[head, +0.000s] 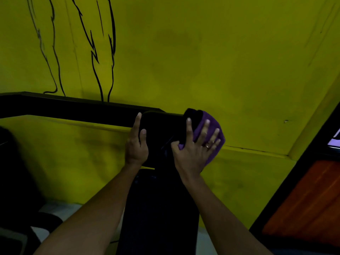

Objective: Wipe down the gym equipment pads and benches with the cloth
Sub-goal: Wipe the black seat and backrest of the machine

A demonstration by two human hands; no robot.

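Note:
A black padded head pad (162,126) tops a long black bench back (160,208) that runs up the middle of the view. My left hand (137,142) grips the pad's left edge, fingers curled over it. My right hand (196,146) presses a purple cloth (211,129) flat against the pad's right side, fingers spread on the cloth. The cloth wraps around the pad's upper right corner and hides it.
A black metal frame bar (73,109) runs left from the pad along the yellow-green wall (202,61). Dark equipment (16,172) stands at the left. An orange panel in a black frame (303,199) fills the lower right corner.

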